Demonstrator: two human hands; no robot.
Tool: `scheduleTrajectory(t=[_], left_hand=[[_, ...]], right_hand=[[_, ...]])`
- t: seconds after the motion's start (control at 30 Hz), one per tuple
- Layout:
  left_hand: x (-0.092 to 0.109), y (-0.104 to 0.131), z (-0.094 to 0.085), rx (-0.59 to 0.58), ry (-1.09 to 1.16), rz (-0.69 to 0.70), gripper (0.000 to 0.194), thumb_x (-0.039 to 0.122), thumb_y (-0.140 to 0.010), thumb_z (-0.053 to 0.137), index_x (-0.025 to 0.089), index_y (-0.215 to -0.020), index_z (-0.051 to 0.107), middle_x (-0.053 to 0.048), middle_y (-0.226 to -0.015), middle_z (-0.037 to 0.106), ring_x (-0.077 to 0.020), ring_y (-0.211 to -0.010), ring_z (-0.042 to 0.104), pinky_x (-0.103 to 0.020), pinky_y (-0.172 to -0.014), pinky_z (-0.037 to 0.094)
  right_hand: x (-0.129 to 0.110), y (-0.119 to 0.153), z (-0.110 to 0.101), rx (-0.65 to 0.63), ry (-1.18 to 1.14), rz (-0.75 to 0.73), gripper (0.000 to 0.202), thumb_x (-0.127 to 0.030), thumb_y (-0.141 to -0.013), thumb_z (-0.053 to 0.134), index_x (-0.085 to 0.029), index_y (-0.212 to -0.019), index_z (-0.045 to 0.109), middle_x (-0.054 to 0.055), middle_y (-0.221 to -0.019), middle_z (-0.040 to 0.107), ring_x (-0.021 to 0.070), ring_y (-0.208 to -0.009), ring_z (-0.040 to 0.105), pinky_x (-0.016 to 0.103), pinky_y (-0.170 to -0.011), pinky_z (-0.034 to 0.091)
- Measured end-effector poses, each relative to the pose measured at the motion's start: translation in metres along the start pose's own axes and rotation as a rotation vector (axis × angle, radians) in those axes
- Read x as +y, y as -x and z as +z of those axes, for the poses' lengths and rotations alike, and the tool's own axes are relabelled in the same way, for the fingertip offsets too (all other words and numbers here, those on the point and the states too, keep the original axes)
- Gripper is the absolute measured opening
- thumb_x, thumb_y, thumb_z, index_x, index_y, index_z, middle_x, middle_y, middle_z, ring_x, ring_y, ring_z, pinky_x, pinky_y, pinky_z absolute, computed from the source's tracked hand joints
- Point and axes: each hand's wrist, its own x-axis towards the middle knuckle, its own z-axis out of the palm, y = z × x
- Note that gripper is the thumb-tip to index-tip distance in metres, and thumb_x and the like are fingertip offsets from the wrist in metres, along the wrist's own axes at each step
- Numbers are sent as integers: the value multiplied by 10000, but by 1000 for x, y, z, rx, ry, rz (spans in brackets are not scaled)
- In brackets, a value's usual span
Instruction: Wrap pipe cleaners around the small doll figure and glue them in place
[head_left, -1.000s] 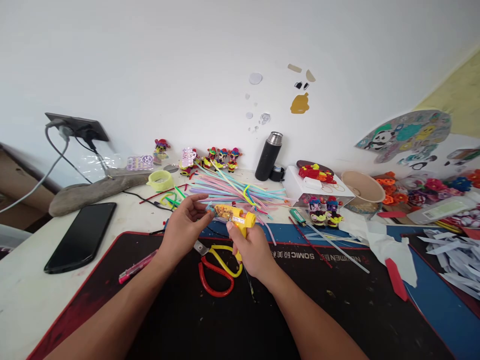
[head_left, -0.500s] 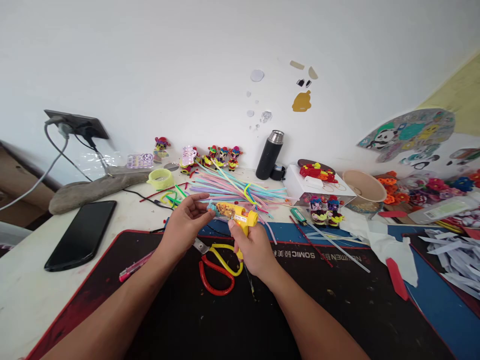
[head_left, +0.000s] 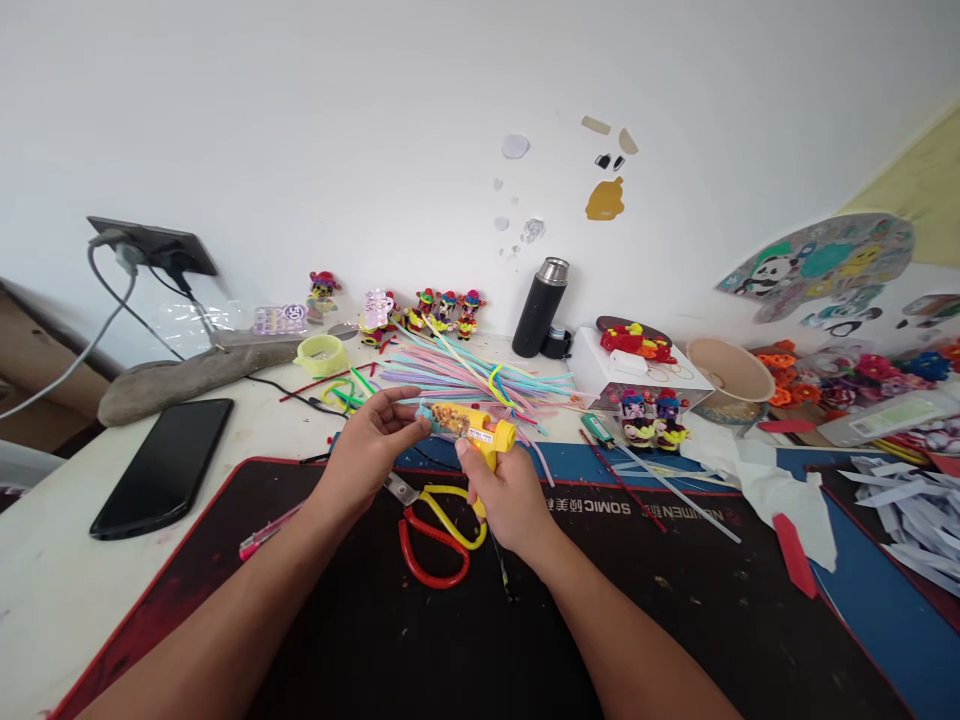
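The right hand's (head_left: 510, 495) fingers wrap a yellow glue gun (head_left: 484, 428), its nozzle at nine o'clock beside the left hand's (head_left: 360, 447) bent fingers, whose hold is unclear. Scissors (head_left: 404, 545) lie toward six o'clock, pipe cleaners (head_left: 450, 370) twelve.

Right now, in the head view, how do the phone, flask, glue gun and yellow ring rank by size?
1. Phone
2. Flask and glue gun: too alike to rank; the right fingers hide some of the glue gun, which looks nearer the camera.
3. Yellow ring

Head-worn view, forward and down
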Motion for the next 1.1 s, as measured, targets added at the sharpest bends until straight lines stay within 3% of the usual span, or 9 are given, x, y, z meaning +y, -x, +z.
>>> scheduleTrajectory(t=[1.1], left_hand=[[-3, -2, -4, -5, -54, 42, 662, 404, -619, 941, 181, -1188, 687, -2, -847, 701, -216, -856, 697, -351, -823, 549]], right_hand=[[1, -1, 1, -7, 24, 2, 516, -562, -993, 533, -225, -604, 496, -23, -444, 510, 117, -363, 504, 223, -417, 371]])
